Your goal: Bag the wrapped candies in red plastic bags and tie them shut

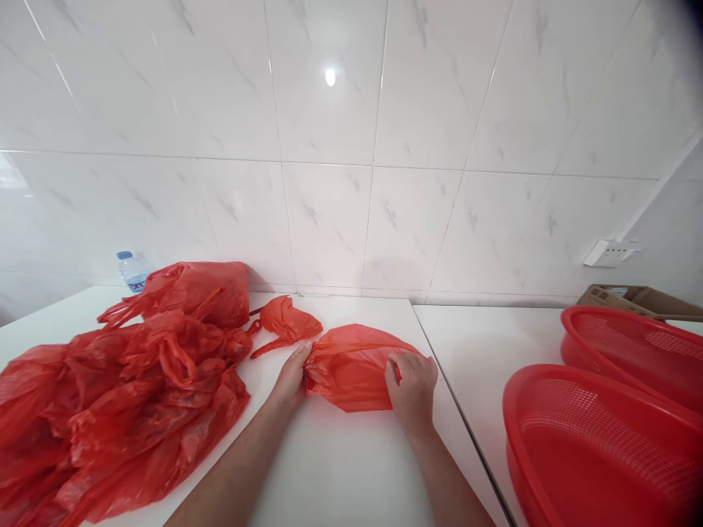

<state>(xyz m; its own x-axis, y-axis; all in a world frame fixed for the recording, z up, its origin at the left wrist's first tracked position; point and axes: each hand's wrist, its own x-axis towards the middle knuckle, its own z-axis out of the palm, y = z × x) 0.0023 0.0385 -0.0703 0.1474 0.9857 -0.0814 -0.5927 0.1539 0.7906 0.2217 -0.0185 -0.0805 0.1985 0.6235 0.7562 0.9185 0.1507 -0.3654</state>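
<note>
a thin, translucent red plastic bag [351, 369] lies flattened on the smooth white counter [329, 468], between the two hands. the left hand [292, 377] touches its creased left end, thumb extended along the edge; its other fingers are mostly hidden, so i cannot tell whether it pinches the plastic. the right hand [414, 391] rests over the right end with bent fingers, its grip also unclear. just behind the bag lies a small crumpled red plastic bag [288, 320]; to the left spreads a large heap of rumpled red plastic bags [148, 410]. two red perforated plastic baskets [510, 424] stand at the right
</note>
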